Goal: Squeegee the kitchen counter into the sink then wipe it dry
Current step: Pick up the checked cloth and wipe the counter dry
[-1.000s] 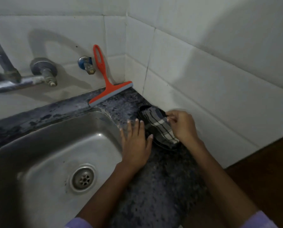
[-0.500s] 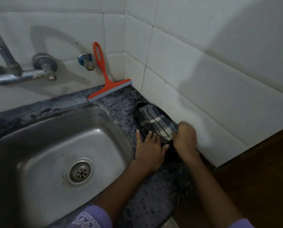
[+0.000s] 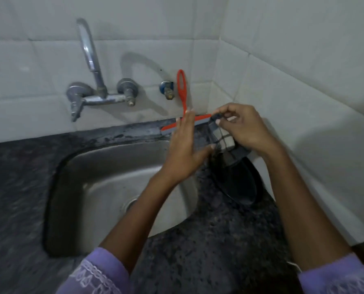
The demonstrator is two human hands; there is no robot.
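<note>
A checked dark cloth [image 3: 223, 141] hangs lifted above the speckled counter [image 3: 215, 240], to the right of the steel sink [image 3: 87, 187]. My right hand [image 3: 244, 128] pinches its top edge. My left hand [image 3: 185, 147] is beside the cloth with straight fingers, the thumb touching its left side. An orange squeegee [image 3: 182, 85] leans upright against the tiled wall behind my hands, its blade on the ledge behind the sink; my left fingers hide the blade's middle.
A wall tap [image 3: 92, 60] with a tall spout stands behind the sink, and a small blue valve [image 3: 167, 88] is beside the squeegee handle. The cloth's dark shadow [image 3: 238, 183] falls on the counter near the white tiled corner wall [image 3: 304, 102].
The cloth lay flat on the counter under both hands; now my right hand has lifted it into the air. My left hand has risen off the counter. The view has pulled back and left.
</note>
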